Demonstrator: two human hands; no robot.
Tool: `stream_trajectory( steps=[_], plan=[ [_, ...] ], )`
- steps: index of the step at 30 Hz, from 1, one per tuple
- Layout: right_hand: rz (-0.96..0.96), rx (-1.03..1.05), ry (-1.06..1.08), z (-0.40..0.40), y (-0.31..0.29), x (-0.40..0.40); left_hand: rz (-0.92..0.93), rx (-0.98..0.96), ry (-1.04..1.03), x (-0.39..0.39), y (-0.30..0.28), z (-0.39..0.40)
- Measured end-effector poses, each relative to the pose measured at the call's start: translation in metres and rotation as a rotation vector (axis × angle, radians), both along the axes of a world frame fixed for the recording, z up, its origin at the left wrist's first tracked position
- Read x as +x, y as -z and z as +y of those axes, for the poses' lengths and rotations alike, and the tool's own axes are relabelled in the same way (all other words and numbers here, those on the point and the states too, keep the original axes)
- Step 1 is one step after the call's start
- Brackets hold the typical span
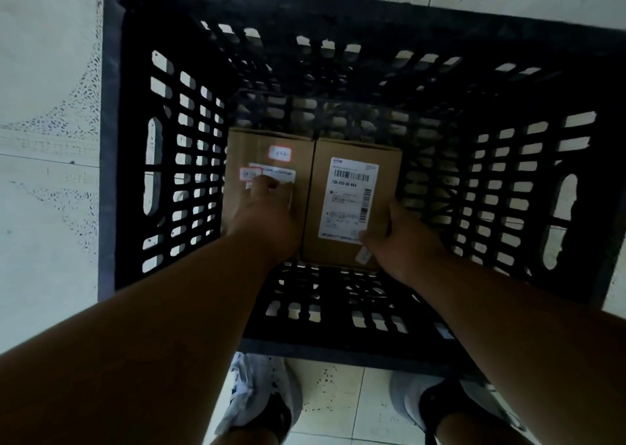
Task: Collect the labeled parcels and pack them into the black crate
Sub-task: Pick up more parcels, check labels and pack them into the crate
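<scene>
Down inside the black crate (142,160), both bare forearms reach from the near edge toward 2 cardboard parcels lying flat on the slatted bottom. The left hand (267,210) rests palm-down on the left parcel (264,146), its fingers lying forward over the white label and beside a small red-bordered sticker; whether that grip merely presses or is curled against the card I cannot tell. The right hand (403,238) clamps the near right corner of the right parcel (352,200), thumb on the top face by the label's lower edge, fingers wrapped down the right side.

Each parcel's long axis runs from near to far, and the 2 lie parallel, their long sides touching along a dark seam. The right parcel's shipping label (350,199) faces up, its barcode toward the far end and the printed number reading upright from the person's side. A small white tag pokes out at its near edge under the right hand.

The left parcel sits close against the crate's left wall. To the right of the right parcel a wide strip of bare crate bottom shows, and open bottom also lies beyond the parcels' far ends and in front of their near ends. The crate stands on a pale tiled floor (47,207), with 2 shoes (261,393) just outside its near rim.
</scene>
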State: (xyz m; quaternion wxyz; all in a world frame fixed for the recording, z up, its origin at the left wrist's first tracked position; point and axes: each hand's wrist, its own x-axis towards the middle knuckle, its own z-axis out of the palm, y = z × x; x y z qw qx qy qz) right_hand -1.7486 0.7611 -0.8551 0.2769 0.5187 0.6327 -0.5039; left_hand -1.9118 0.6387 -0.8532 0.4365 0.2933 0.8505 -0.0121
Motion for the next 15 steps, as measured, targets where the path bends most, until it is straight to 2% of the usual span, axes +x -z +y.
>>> stream_trajectory(
  steps=[6, 8, 12, 15],
  plan=[
    [-0.109, -0.047, -0.394, 0.019, -0.015, -0.009, -0.127, -0.169, 0.088, -0.006, -0.013, 0.017],
    [-0.143, 0.038, -0.495, 0.027, -0.033, -0.017, -0.151, -0.154, 0.053, -0.008, -0.029, 0.028],
    [-0.011, 0.395, -0.421, 0.031, -0.097, -0.030, -0.032, 0.104, 0.018, -0.002, -0.107, 0.053],
    [0.150, 0.527, -0.290, 0.024, -0.176, -0.033, 0.029, 0.276, -0.020, 0.005, -0.195, 0.056]
  ],
)
